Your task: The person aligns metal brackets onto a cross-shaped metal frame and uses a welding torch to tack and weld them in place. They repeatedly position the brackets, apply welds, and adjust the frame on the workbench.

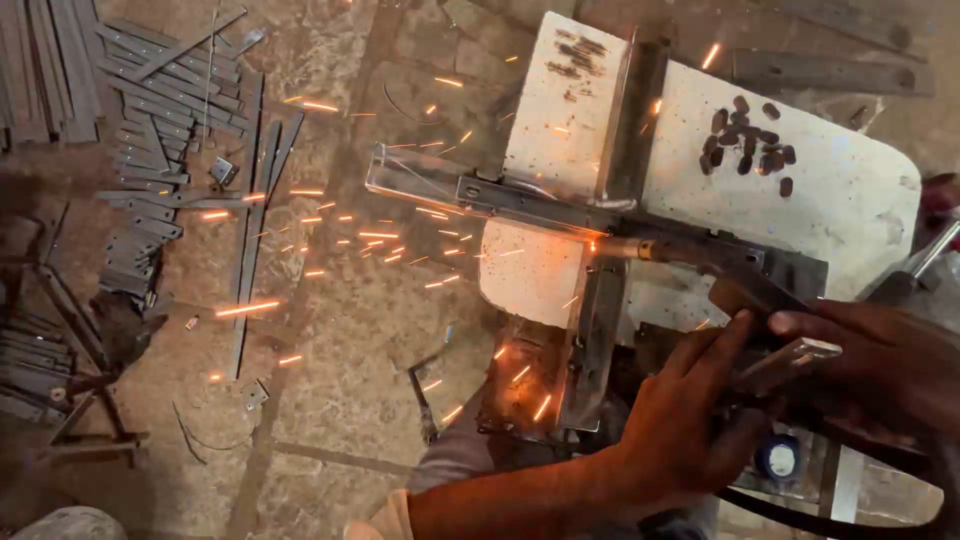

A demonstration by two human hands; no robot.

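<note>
My right hand grips the handle of a welding torch, with a finger over its metal trigger lever. My left hand reaches up from below, its fingers pressed against the underside of the torch body. The brass nozzle tip touches the joint where a horizontal steel bar crosses an upright steel bar. A bright glow sits at that joint, and orange sparks fly out to the left. The bars lie on a white stone slab.
Several small dark metal pieces lie on the slab's right part. A heap of flat steel strips covers the stone floor at left, with long strips beside it. A black cable runs below my hands, near a blue round object.
</note>
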